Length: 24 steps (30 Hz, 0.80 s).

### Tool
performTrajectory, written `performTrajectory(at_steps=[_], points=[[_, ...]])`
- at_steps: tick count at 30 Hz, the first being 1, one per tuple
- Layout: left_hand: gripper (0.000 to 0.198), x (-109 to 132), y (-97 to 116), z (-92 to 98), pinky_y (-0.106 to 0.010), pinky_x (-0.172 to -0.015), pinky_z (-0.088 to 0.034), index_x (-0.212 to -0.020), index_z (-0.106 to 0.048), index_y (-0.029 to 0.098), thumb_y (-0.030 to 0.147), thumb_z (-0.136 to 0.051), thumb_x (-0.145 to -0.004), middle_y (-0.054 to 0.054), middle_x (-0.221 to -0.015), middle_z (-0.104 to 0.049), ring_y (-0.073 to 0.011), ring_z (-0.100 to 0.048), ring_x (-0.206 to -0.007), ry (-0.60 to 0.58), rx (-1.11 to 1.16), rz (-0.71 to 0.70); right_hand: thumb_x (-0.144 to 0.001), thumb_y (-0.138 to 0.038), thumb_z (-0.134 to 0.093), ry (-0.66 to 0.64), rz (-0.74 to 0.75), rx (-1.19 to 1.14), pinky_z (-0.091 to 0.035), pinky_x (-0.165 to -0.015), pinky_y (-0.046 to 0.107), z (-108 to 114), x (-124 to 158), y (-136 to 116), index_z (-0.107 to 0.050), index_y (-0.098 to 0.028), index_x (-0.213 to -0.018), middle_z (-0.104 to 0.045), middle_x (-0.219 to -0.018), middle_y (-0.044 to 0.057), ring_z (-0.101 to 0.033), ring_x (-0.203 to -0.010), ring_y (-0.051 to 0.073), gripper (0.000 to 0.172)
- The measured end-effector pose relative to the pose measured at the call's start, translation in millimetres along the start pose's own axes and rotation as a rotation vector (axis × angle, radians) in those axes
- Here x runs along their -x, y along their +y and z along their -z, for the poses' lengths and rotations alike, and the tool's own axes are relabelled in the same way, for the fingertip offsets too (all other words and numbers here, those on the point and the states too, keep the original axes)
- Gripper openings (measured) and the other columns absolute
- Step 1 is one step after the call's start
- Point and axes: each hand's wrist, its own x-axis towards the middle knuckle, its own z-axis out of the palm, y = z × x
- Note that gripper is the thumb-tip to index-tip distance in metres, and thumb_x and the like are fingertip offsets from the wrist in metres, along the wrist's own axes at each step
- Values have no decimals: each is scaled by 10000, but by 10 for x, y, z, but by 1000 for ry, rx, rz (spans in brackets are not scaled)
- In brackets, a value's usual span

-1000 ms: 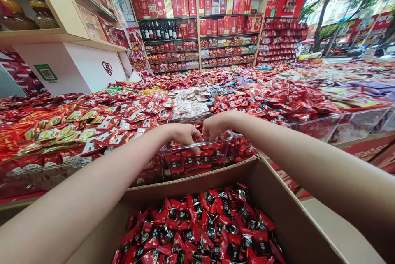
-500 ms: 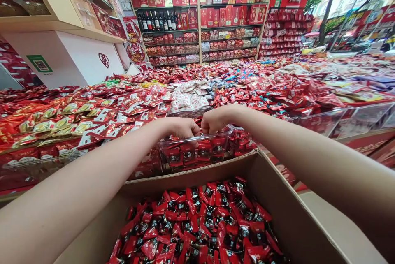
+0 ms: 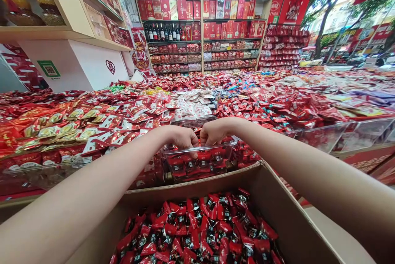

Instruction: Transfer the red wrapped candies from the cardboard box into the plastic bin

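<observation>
Together, left hand (image 3: 182,137) and right hand (image 3: 214,131), grips closed, reach inside the clear bin (image 3: 231,142).

Clear glossy plastic bin (image 3: 197,161), matt cardboard box (image 3: 277,210)

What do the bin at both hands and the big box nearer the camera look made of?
Bin: clear, glossy rigid plastic, probably acrylic; red wrappers show through its wall, and the rim glints. Box: brown matte cardboard, likely corrugated; raw dull edge along its top.
</observation>
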Motion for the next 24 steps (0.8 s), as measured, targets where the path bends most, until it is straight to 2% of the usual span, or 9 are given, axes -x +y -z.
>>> performTrajectory(at_steps=[3,7,13,15,17,19,21,23,24], points=[[261,-5,-18,8,-201,-487,-345,-723,-637,206,300,-658,-480,41,-606,-591,-115,-471,-546,-23,20,-20,-610,-186,-528,35,4,10,-387,-483,216,-4,40,10,-570,-148,-722,-492,-580,-24,-437,-497,75,126],[322,2,-5,-3,-208,-517,-375,-803,-616,215,283,-655,-491,40,-631,-606,-125,-505,-572,-36,60,-46,-623,-227,-516,77,-18,60,-365,-459,222,-2,100,25,-580,-147,-768,-521,-612,-4,-456,-497,90,177],[251,-20,32,23,-210,-534,-374,-736,-612,169,263,-646,-506,28,-632,-608,-133,-520,-595,62,57,-95,-633,-234,-505,135,36,141,-339,-465,216,-10,114,10,-608,-151,-820,-547,-617,3,-446,-491,86,229],[273,59,65,34,-215,-560,-380,-796,-605,165,271,-620,-545,17,-688,-612,-136,-525,-630,112,57,-110,-627,-244,-521,238,68,208,-334,-487,218,-21,180,-12,-615,-150,-788,-564,-626,10,-457,-516,92,208],[306,251,120,-29,-221,-615,-390,-911,-564,174,281,-555,-625,2,-806,-605,-135,-527,-705,269,68,-147,-641,-236,-512,465,99,260,-335,-517,222,-70,334,-53,-611,-144,-761,-581,-654,24,-478,-564,105,181],[253,534,181,-226,-231,-683,-390,-931,-543,173,267,-470,-708,-13,-874,-589,-126,-525,-759,672,69,-226,-676,-218,-472,686,144,235,-340,-538,219,-197,551,-109,-597,-142,-753,-590,-680,29,-491,-596,106,165],[195,821,214,-570,-231,-711,-388,-903,-539,191,219,-411,-758,-7,-850,-587,-117,-522,-763,853,55,-255,-703,-206,-440,685,221,139,-352,-533,201,-439,738,-157,-585,-152,-736,-594,-673,14,-501,-590,94,159],[156,1004,174,-1014,-213,-667,-404,-854,-537,205,189,-413,-762,5,-764,-585,-106,-524,-691,798,42,-294,-709,-192,-435,396,325,43,-367,-513,176,-806,775,-168,-589,-178,-729,-603,-667,-13,-518,-577,80,155],[171,1037,118,-1247,-215,-658,-408,-863,-540,219,180,-408,-761,6,-750,-580,-111,-519,-688,687,22,-311,-701,-196,-446,257,350,31,-374,-499,175,-1028,718,-156,-595,-188,-746,-609,-672,-16,-526,-565,82,156]])
